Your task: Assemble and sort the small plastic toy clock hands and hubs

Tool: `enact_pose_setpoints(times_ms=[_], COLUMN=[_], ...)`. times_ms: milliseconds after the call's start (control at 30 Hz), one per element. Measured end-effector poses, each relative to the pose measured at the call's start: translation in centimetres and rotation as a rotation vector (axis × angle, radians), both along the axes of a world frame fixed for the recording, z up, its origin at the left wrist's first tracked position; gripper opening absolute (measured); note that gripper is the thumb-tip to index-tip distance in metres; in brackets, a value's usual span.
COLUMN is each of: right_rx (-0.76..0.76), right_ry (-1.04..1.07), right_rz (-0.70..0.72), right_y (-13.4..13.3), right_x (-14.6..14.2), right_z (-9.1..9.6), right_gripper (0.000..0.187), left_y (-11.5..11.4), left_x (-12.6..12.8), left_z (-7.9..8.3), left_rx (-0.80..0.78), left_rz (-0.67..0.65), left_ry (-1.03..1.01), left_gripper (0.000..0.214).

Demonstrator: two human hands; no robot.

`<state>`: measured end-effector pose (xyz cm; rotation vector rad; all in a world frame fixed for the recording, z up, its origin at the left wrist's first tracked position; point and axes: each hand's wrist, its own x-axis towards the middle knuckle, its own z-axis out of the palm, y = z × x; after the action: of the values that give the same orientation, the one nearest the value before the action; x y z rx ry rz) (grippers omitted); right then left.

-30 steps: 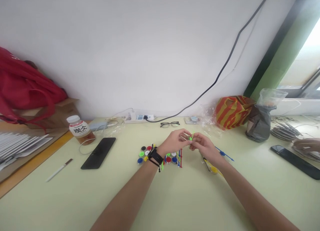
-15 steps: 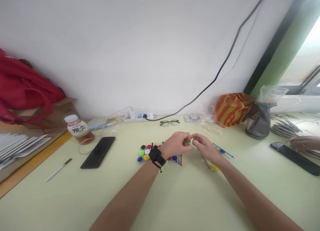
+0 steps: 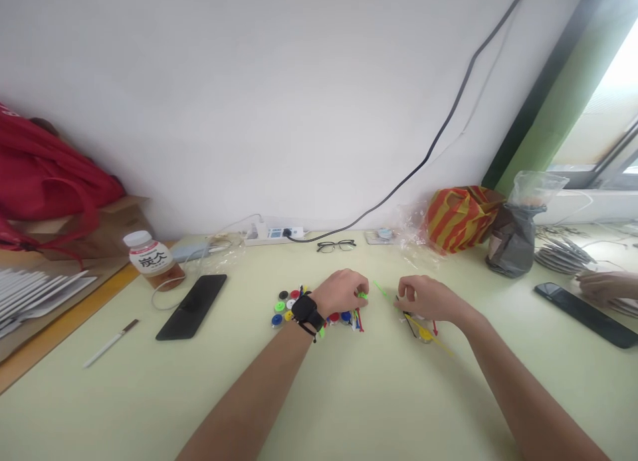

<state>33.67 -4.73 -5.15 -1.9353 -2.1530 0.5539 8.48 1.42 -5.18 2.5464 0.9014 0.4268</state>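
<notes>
My left hand, wearing a black watch, is closed with a small green piece at its fingertips. Its exact kind is hard to make out. Under and around that wrist lie several coloured round discs, partly hidden by the hand. Thin red and blue sticks lie just below the fingers. To the right, my right hand has its fingers curled and pinched at the end of a thin bright green stick. Below this hand are a yellow disc with a long yellow stick and a red arrow-tipped stick.
On the left are a black phone, a drink bottle and a pen. Glasses and a power strip lie by the wall. A striped bag, another phone and another person's hand are at right.
My hands were close together and have moved apart, the right one going right and the left one slightly left and down. A green stick now shows at my right fingertips.
</notes>
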Motion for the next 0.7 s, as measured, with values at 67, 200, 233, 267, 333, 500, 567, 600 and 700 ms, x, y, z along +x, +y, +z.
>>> enact_pose_setpoints(times_ms=[67,200,233,267,333,500,567,600,700], right_rx=[-0.056,-0.065,-0.066,-0.07,-0.075,0.116,0.197,0.213,0.177], right_ry=[0.001,0.013,0.02,0.033,0.069,0.234,0.429,0.557,0.926], right_rz=[0.004,0.002,0.003,0.002,-0.012,-0.091,-0.091,-0.079,-0.041], right_y=[-0.1,0.0,0.1,0.1,0.3,0.9,1.0,1.0,0.7], right_x=[0.3,0.2,0.2,0.3,0.6,1.0,0.4,-0.1,-2.0], right_z=[0.1,-0.2,-0.2,-0.3,-0.4,-0.4,-0.2,-0.1,0.1], right_gripper=[0.012,0.008,0.009,0.009,0.012,0.017,0.02,0.024,0.033], left_y=[0.1,-0.1,-0.2,-0.3,-0.4,-0.5,-0.6,-0.7,-1.0], left_x=[-0.2,0.0,0.1,0.2,0.4,0.4,0.7,0.9,1.7], left_z=[0.1,0.2,0.2,0.3,0.4,0.9,1.1,1.1,1.3], left_rx=[-0.003,-0.008,-0.008,-0.008,-0.005,0.039,0.012,-0.026,-0.203], left_rz=[-0.002,-0.005,-0.006,-0.007,-0.004,0.053,0.072,0.077,0.062], left_ry=[0.017,0.041,0.045,0.048,0.05,-0.063,-0.187,-0.254,-0.439], left_gripper=[0.01,0.013,0.012,0.011,0.016,0.028,0.026,0.027,0.03])
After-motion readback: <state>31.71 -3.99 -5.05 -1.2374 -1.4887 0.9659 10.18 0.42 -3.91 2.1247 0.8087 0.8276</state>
